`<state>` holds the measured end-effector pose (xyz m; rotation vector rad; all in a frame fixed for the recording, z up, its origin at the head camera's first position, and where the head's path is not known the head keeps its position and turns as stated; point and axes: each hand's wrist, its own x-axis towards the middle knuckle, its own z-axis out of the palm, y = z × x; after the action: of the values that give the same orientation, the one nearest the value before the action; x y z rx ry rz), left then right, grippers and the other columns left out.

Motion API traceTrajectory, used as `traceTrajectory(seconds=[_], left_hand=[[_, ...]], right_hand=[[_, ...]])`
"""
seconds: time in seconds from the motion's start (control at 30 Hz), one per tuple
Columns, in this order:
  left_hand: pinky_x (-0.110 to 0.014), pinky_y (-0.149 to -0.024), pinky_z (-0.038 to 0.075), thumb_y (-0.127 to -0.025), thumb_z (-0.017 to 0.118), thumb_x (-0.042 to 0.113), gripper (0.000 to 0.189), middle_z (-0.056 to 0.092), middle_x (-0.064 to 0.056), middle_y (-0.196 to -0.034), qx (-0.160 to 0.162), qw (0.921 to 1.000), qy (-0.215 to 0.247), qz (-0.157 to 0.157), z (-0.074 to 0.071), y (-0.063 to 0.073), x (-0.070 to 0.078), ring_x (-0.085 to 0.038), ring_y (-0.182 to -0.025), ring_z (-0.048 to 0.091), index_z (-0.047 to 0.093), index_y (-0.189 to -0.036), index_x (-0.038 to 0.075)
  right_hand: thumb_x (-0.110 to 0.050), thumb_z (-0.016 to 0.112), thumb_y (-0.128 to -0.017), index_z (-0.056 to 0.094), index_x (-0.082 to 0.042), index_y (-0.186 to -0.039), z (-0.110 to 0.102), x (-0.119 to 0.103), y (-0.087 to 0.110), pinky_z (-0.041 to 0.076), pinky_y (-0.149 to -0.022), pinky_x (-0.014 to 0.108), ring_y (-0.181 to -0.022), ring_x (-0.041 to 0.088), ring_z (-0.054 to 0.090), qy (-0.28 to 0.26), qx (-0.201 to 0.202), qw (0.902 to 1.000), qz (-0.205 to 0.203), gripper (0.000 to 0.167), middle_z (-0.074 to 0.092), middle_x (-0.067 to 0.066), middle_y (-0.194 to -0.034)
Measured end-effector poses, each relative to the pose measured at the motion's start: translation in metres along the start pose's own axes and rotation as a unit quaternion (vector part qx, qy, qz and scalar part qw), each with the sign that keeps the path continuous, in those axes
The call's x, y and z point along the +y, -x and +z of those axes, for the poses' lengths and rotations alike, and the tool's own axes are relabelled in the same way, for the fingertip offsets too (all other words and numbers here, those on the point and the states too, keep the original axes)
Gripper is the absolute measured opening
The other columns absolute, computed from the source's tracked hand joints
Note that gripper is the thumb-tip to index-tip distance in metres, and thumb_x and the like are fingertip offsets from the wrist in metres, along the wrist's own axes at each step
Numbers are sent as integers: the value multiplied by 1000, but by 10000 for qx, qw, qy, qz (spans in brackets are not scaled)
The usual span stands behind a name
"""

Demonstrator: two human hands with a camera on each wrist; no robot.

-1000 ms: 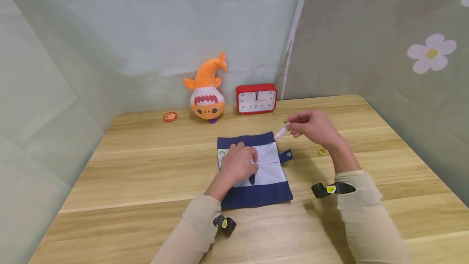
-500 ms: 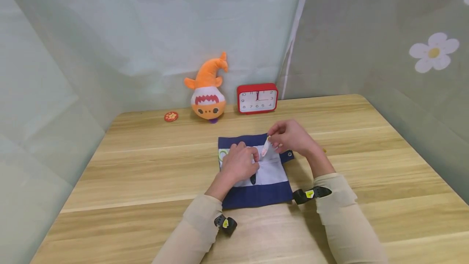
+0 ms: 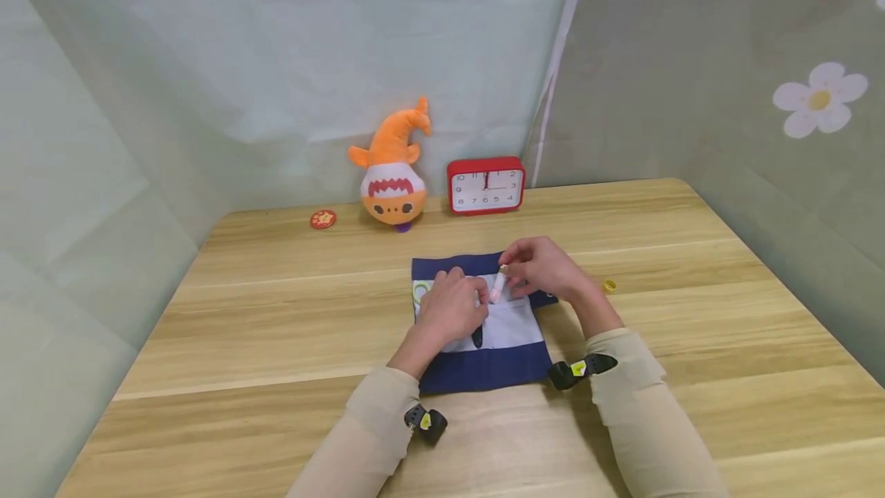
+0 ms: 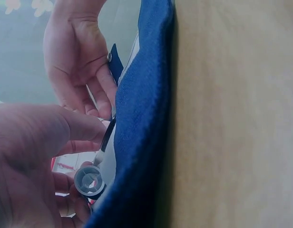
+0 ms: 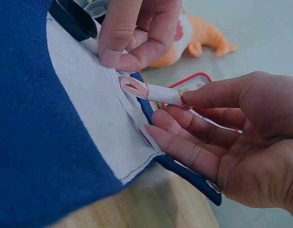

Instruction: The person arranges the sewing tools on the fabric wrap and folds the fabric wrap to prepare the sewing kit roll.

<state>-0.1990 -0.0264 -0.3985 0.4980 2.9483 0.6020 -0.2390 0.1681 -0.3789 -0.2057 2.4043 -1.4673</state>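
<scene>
A navy-and-white fabric pouch (image 3: 512, 329) lies unfolded on the table. My left hand (image 3: 452, 306) is over its left half, and its thumb and finger (image 5: 119, 35) pinch the edge of the white inner pocket (image 5: 96, 104). Between thumb and fingers my right hand (image 3: 542, 271) pinches a folded tape measure (image 5: 137, 89), pinkish with a white paper band. The tape's looped end is right at the pocket's opening, while the other right fingers reach behind the pocket edge. A black-ended item (image 5: 73, 19) and a clear round container (image 4: 89, 180) sit in the pouch beside my left hand.
A small yellow ring (image 3: 609, 286) lies right of the pouch, near its snap tab (image 5: 194, 180). At the table's back stand a red clock (image 3: 486, 186) and an orange plush shark (image 3: 394, 167), with a round red badge (image 3: 323, 219) to their left.
My right hand has moved left and down with the tape measure, from beyond the pouch's upper right corner to the pocket's opening. My left hand has stayed in place.
</scene>
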Motion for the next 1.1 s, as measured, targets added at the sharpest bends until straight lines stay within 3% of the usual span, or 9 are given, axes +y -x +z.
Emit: traceTrajectory(seconds=[0.33, 0.67, 0.87, 1.1], left_hand=[[-35, -62, 42, -100, 70, 21, 9, 58, -7, -96, 102, 9997, -158, 173, -1, 1, 0, -28, -92, 47, 72, -92, 20], [-35, -63, 44, -104, 64, 17, 13, 54, -7, -102, -172, 9994, -283, 84, -3, 4, 5, -28, -97, 45, 66, -92, 21], [-33, -65, 41, -105, 63, 17, 11, 53, -6, -101, -230, 9992, -332, 80, -1, 4, 7, -27, -97, 45, 65, -95, 21], [-33, -65, 41, -105, 63, 18, 13, 52, -5, -97, -237, 9990, -377, 72, -1, 5, 6, -27, -97, 44, 63, -93, 21]], right_hand=[[-5, 64, -103, 67, 4, -119, 3, 0, -2, 65, -75, 39, -83, 24, 73, 133, 19, 9999, -42, 19, 70, 18, -103], [-3, 62, -103, 68, 1, -119, 4, 2, -4, 65, -76, 39, -85, 26, 70, 155, -17, 9999, 68, 18, 69, 19, -109], [-4, 61, -104, 68, 0, -118, 2, 1, -8, 65, -75, 40, -86, 26, 65, 364, -219, 9991, 17, 16, 67, 18, -109], [-2, 59, -103, 68, -4, -111, 2, -6, -15, 63, -66, 37, -81, 23, 58, 749, -740, 9943, -150, 12, 64, 12, -98]])
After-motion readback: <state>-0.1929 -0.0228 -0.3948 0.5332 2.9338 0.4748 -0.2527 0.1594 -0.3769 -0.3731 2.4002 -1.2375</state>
